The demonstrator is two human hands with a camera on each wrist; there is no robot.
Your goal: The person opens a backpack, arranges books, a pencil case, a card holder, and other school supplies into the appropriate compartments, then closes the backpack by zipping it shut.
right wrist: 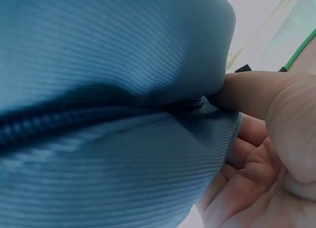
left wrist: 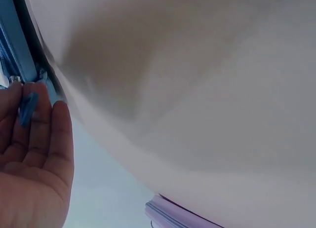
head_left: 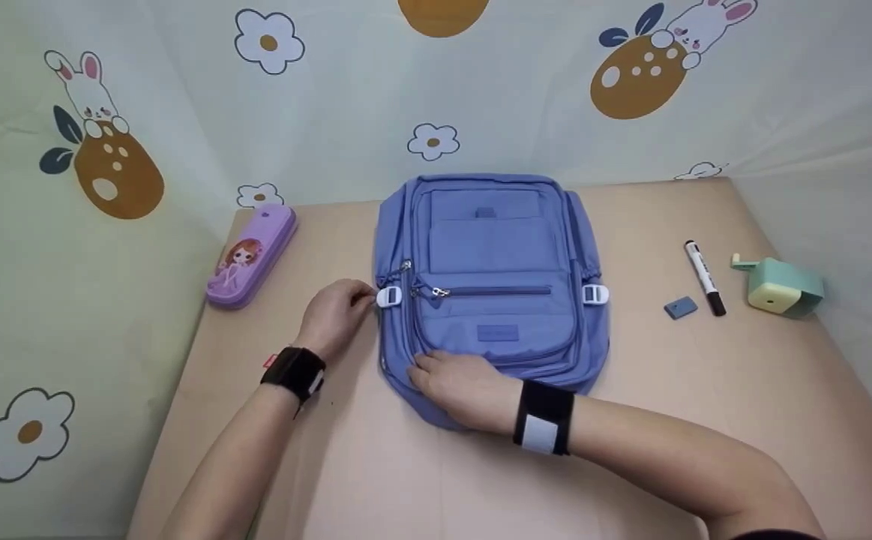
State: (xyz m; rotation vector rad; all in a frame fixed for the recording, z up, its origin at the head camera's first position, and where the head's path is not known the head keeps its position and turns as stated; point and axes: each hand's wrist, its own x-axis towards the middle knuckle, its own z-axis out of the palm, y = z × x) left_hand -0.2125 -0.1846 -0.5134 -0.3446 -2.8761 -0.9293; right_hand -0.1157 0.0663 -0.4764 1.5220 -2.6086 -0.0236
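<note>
A blue backpack (head_left: 492, 247) lies flat with its front pockets facing up. At its left side, beside a white buckle (head_left: 389, 297), my left hand (head_left: 334, 315) pinches a zipper pull. The blue tab of that zipper pull (left wrist: 28, 109) hangs against the fingers in the left wrist view, with the metal slider just above. My right hand (head_left: 465, 390) grips the backpack's lower left edge. In the right wrist view the thumb presses the ribbed blue fabric (right wrist: 123, 173) near a dark zipper seam, fingers behind it. Another zipper pull (head_left: 439, 292) sits on the front pocket.
A purple pencil case (head_left: 252, 255) lies at the table's back left. On the right are a blue-grey eraser (head_left: 681, 307), a white marker (head_left: 704, 277) with a black cap, and a green and yellow pencil sharpener (head_left: 780, 287). Patterned cloth (head_left: 331, 127) rises behind the table (head_left: 376, 480).
</note>
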